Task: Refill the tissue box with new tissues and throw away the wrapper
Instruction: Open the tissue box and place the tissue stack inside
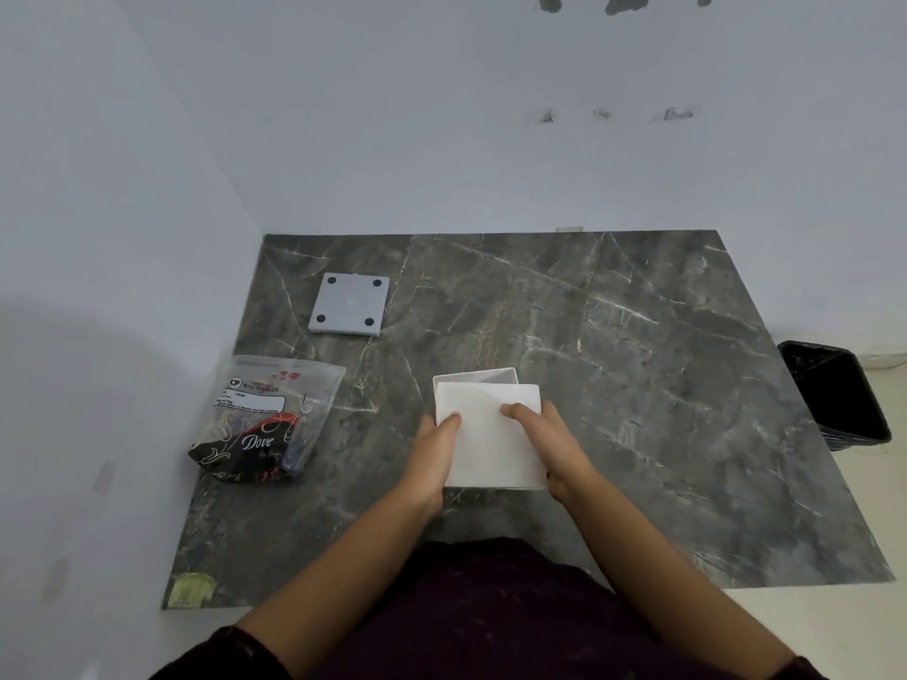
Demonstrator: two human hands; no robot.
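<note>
A stack of white tissues (491,434) is held over a white open tissue box (483,376), whose far rim shows just behind the stack. My left hand (434,451) grips the stack's left edge with the thumb on top. My right hand (552,446) grips its right edge the same way. The empty plastic wrapper (267,419), clear with black and red print, lies crumpled on the table at the left. The box's square grey lid (349,305), with four black feet facing up, lies at the back left.
The dark marble table (638,385) stands in a corner with white walls behind and to the left. A black bin (834,392) with a liner stands on the floor off the table's right edge. A yellowish sticker (191,588) marks the front left corner.
</note>
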